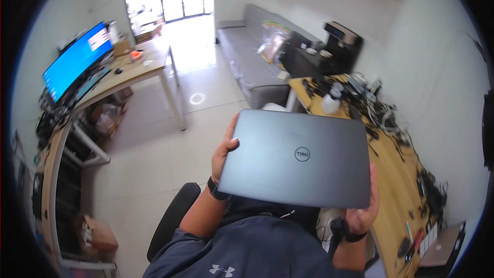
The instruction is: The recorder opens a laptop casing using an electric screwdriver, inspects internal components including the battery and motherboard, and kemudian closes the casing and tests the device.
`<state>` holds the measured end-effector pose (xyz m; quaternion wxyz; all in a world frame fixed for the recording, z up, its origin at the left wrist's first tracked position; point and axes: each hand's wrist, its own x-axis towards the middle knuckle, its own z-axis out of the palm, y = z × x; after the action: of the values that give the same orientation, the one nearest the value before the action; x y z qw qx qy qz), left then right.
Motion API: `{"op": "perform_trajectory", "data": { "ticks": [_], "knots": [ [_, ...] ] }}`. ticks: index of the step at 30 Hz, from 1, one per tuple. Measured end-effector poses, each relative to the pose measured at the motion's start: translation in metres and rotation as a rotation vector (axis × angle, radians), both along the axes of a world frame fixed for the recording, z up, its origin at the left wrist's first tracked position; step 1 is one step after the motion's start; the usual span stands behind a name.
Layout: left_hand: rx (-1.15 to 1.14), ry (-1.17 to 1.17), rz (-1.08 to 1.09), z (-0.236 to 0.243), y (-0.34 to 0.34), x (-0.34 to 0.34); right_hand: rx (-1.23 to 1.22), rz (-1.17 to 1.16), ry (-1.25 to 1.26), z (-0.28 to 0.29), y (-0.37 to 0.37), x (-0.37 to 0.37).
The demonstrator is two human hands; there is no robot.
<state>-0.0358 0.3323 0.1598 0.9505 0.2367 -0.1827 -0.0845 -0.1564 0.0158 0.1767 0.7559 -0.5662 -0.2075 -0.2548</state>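
Note:
A closed grey laptop [293, 175] is held up in front of my chest, its lid facing up with a round logo in the middle. My left hand [224, 150] grips its left edge, the thumb lying over the lid and the other fingers running along the side and underneath. On the opposite edge, near the lower right corner, my right hand [364, 211] holds it too, with fingers reaching up along the side. The undersides of both grips are hidden by the laptop. Dark bands circle both wrists.
A wooden desk [393, 195] on my right carries tangled cables [388, 116], a white bottle [332, 102], a coffee machine [340, 44] and another laptop [441, 247]. Ahead stands a grey sofa [242, 54]. A desk with a lit monitor [80, 62] is at left; a cardboard box [98, 234] sits low.

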Motion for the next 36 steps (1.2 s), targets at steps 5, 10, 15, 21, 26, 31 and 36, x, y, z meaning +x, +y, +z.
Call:
{"op": "perform_trajectory", "data": {
  "ticks": [5, 10, 15, 21, 26, 31, 36],
  "knots": [
    [-0.022, 0.029, 0.185, -0.013, 0.045, 0.010, 0.065, 0.101, 0.073, 0.000, 0.042, 0.063],
    [0.216, 0.039, 0.405, -0.039, 0.079, 0.042, 0.131, 0.223, 0.137, -0.019, 0.067, 0.141],
    [0.293, 0.182, 0.434, -0.076, 0.102, 0.085, 0.189, 0.321, 0.344, -0.054, 0.093, 0.219],
    [0.488, 0.443, 0.422, -0.105, 0.140, 0.146, 0.173, 0.305, 0.576, -0.088, 0.129, 0.307],
    [0.627, 0.584, 0.379, -0.094, 0.160, 0.175, 0.195, 0.339, 0.721, -0.070, 0.152, 0.350],
    [0.618, 0.660, 0.338, -0.068, 0.182, 0.202, 0.164, 0.335, 0.859, -0.049, 0.165, 0.381],
    [0.710, 0.655, 0.340, -0.034, 0.201, 0.216, 0.179, 0.376, 0.910, -0.006, 0.182, 0.405]
  ]
}}
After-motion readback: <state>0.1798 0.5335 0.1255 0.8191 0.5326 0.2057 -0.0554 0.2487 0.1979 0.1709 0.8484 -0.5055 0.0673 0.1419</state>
